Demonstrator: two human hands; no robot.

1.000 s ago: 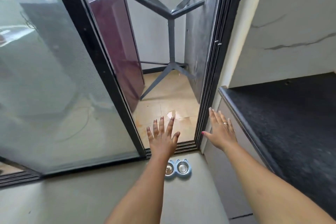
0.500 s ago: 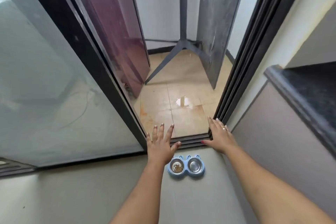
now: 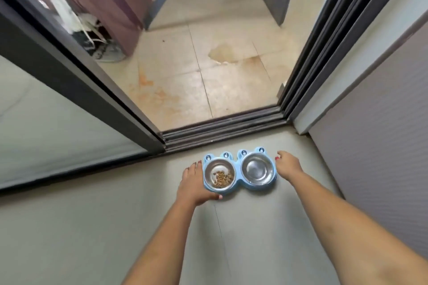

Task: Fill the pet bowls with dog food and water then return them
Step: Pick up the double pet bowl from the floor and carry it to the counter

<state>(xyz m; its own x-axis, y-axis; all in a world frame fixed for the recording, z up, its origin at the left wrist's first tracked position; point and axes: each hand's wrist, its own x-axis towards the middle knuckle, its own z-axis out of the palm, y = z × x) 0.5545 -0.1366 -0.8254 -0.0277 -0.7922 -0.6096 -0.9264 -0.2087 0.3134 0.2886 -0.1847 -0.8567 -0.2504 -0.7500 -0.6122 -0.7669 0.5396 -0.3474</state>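
Observation:
A blue plastic double pet bowl holder (image 3: 238, 167) sits on the grey floor just inside the door track. Its left steel bowl (image 3: 214, 169) holds a little brown kibble (image 3: 223, 177). The right steel bowl (image 3: 257, 169) looks shiny; I cannot tell if water is in it. My left hand (image 3: 193, 183) wraps the holder's left end, thumb at its front edge. My right hand (image 3: 287, 165) is curled against the right end, its fingers hidden underneath.
A dark sliding-door track (image 3: 222, 127) runs right behind the holder. A glass door panel (image 3: 58, 111) stands at the left and a grey cabinet wall (image 3: 382, 122) at the right. Beyond lies a tiled balcony floor with a wet stain (image 3: 227, 55).
My head has dipped down towards the floor. Both hands dropped from open and spread above the bowls to the two ends of the holder.

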